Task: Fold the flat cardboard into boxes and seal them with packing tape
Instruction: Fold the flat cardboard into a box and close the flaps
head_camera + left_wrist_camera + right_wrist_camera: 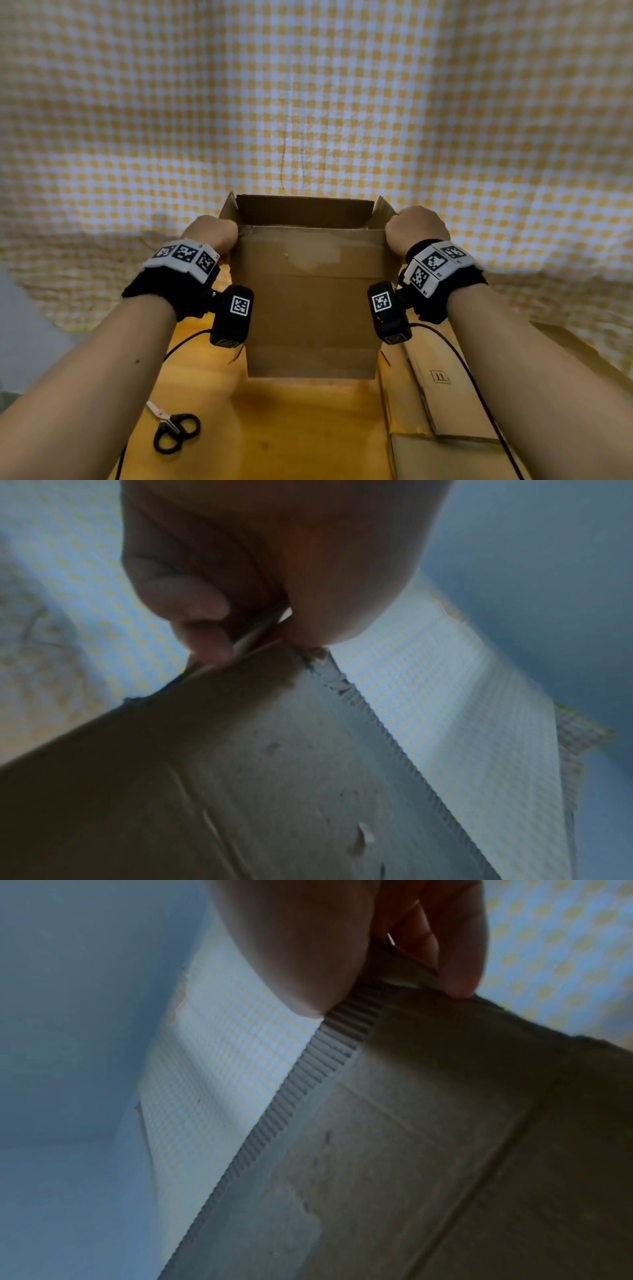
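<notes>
A brown cardboard box (310, 301) stands opened into a tube on the wooden table, its top flaps up. My left hand (214, 233) grips the box's upper left corner, fingers curled over the edge. My right hand (416, 228) grips the upper right corner the same way. In the left wrist view my left hand (240, 631) pinches the corrugated edge of the cardboard box (240, 777). In the right wrist view my right hand (394, 969) holds the cardboard box (445, 1150) between thumb and fingers. No tape roll is in view.
Black-handled scissors (174, 430) lie on the wooden table (291, 428) at the front left. Flat cardboard sheets (442, 411) lie stacked at the right. A yellow-and-white checked cloth (308, 102) hangs behind the box. Cables run from both wrist cameras.
</notes>
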